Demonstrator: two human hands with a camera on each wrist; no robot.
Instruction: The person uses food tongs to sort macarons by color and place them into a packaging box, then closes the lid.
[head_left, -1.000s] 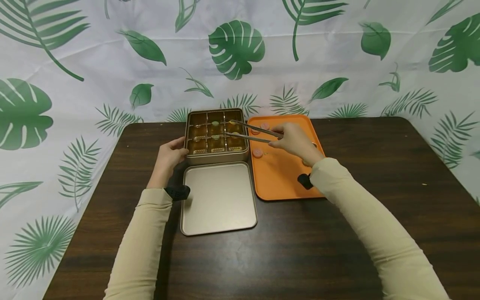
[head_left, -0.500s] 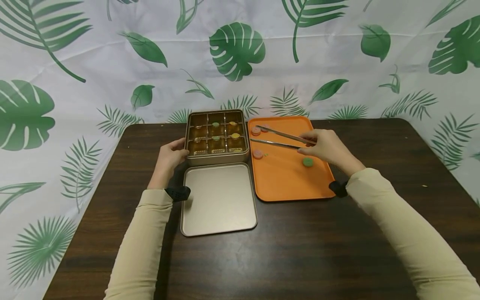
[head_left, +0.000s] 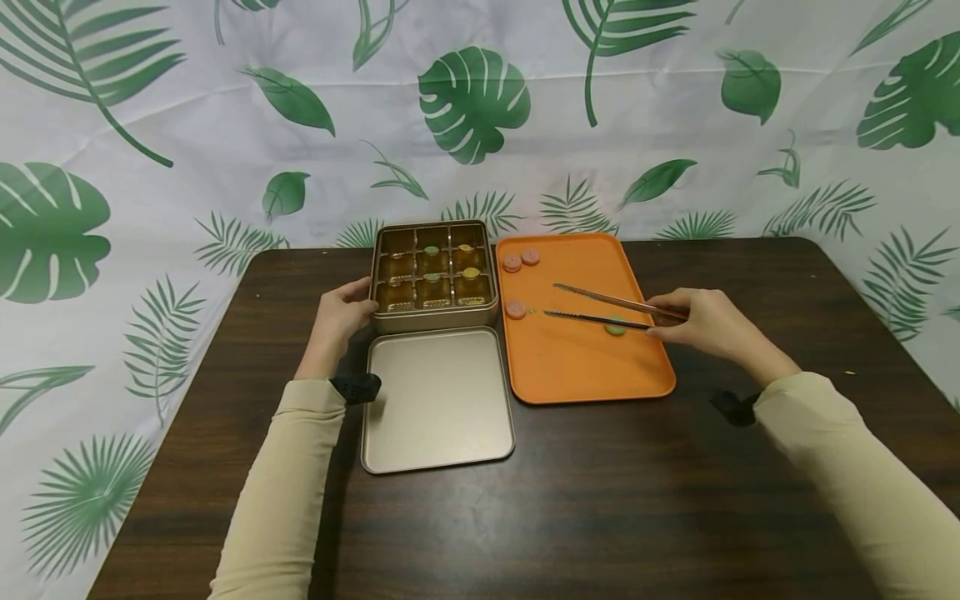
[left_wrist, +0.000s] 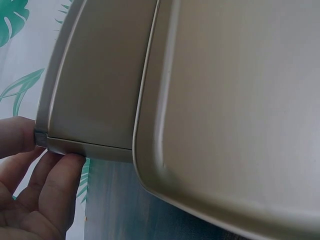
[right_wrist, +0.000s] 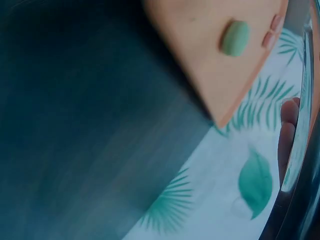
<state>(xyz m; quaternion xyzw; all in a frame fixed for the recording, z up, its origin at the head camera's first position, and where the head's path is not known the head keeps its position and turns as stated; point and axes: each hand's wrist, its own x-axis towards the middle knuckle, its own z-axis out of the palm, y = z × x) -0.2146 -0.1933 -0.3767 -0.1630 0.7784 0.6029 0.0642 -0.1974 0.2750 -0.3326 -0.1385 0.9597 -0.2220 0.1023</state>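
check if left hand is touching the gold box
Touching: the left wrist view shows the left hand gripping the gold box at its corner.

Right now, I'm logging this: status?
Left hand grips divided tin. Right hand holds tongs, tips parted. Green macaron on orange tray, tongs partly hiding it.

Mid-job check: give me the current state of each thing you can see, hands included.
Tin: open, divided inside, with green and yellow pieces in it
Lid: off, lying flat in front of the tin
Orange tray: flat, carrying macarons
Pink macarons: three, on the tray
Green macaron: on the tray
Tongs: open, nothing between the tips
Left hand: gripping the tin
Right hand: holding the tongs
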